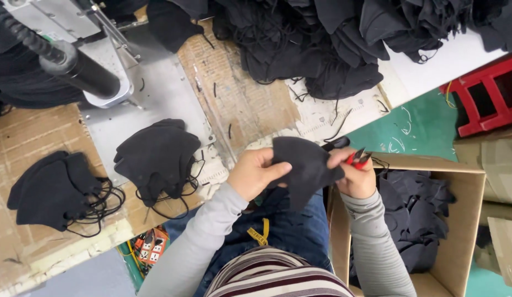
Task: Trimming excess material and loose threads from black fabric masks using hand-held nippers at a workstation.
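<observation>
- Two hands share one black face mask (306,168); left hand (256,173) pinches its edge taut
- right hand (355,176) grips red-handled snips (358,158), seemingly closed; trim close, sparing fabric

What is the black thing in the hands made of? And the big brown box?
The black mask looks like soft, matte fabric: it bends and folds between the left hand and the right hand. The box looks like plain brown cardboard, with dull, stiff, flat walls.
</observation>
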